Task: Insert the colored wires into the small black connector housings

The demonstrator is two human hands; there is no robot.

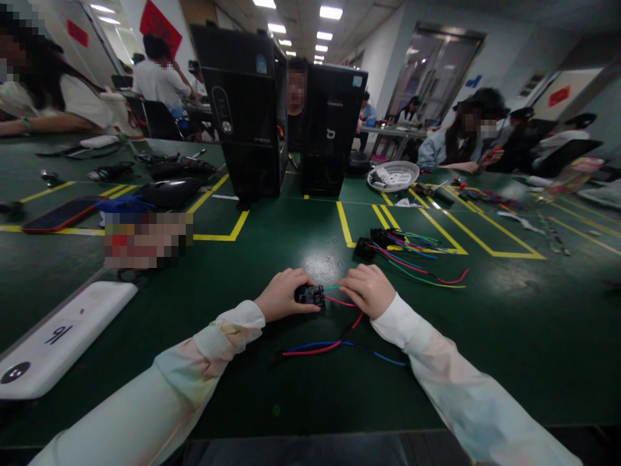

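Observation:
Gripped in my left hand [282, 294] is a small black connector block [310, 296], its open end facing right. My right hand [369, 289] pinches a green wire [332, 287] that runs to the block. A red wire [339, 301] also leaves the block and passes under my right hand. Nearer to me on the table lie loose red and blue wires [310, 351]. Beyond my right hand rest black connectors [365, 249] with red, green and blue wires attached.
Two black computer towers [325, 129] stand on the green table [272, 259] ahead. A white case [72, 336] lies at left, near a phone [63, 213]. A white basket [392, 176] sits back right. Several people sit at surrounding tables.

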